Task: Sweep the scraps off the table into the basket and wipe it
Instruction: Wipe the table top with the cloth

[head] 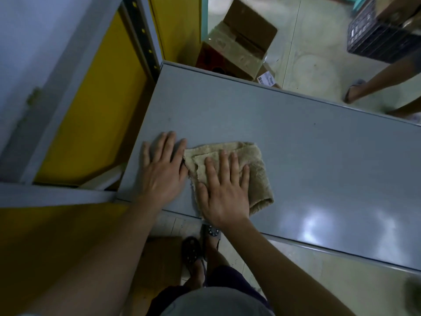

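Observation:
A folded beige cloth (255, 165) lies on the grey table (307, 160) near its left end. My right hand (224, 190) lies flat on the cloth with the fingers spread, pressing it onto the tabletop. My left hand (164, 165) rests flat on the bare table just left of the cloth, its fingertips touching the cloth's left edge. No scraps show on the table surface. No basket is recognisable in view.
An open cardboard box (237, 49) stands on the floor beyond the table's far edge. A dark plastic crate (382, 35) sits at the top right. Another person's legs (376, 87) stand at the far right. Yellow panels and a grey frame (95, 106) border the left.

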{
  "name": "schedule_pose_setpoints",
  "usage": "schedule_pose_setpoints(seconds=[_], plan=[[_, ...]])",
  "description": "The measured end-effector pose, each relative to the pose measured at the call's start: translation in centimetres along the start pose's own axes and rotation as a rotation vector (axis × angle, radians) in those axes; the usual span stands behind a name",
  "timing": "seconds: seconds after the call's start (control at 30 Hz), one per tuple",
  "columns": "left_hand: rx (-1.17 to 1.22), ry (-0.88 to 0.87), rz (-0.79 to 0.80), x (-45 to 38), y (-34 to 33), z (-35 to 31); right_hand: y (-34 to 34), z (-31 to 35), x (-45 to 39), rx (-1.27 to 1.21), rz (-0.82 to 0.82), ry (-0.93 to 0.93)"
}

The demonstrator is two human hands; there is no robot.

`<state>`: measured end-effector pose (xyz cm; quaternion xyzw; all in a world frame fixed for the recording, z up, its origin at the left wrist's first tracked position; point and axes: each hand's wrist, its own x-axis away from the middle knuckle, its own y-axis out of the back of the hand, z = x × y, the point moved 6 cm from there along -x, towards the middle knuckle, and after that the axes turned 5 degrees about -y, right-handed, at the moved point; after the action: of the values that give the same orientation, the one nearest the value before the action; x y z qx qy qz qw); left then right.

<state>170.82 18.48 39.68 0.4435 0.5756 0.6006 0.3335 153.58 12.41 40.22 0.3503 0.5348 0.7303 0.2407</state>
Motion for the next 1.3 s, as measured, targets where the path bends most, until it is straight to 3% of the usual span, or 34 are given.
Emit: schedule_pose_setpoints(seconds=[0.2, 0.37, 0.6, 0.9, 1.3], plan=[[0.015, 0.122, 0.011, 3.4, -0.3, 2.1, -1.0, 2.6, 2.3, 0.01, 0.03, 0.01], [0.056, 0.109, -0.015, 4.5, -0.1, 3.0, -0.5, 2.9, 0.5, 0.005, 0.006, 0.057], [0.038, 0.156, -0.024, 4.3, 0.3, 3.1, 2.2, 0.7, -8.7, 0.004, -0.045, -0.036], [0.213, 0.287, -0.006, 2.9, 0.0, 4.4, 5.2, 0.7, -19.6, 0.023, -0.048, -0.066], [0.334, 0.316, -0.029, 2.8, -0.4, 5.0, 5.9, 8.4, -26.2, 0.094, -0.038, 0.158]])
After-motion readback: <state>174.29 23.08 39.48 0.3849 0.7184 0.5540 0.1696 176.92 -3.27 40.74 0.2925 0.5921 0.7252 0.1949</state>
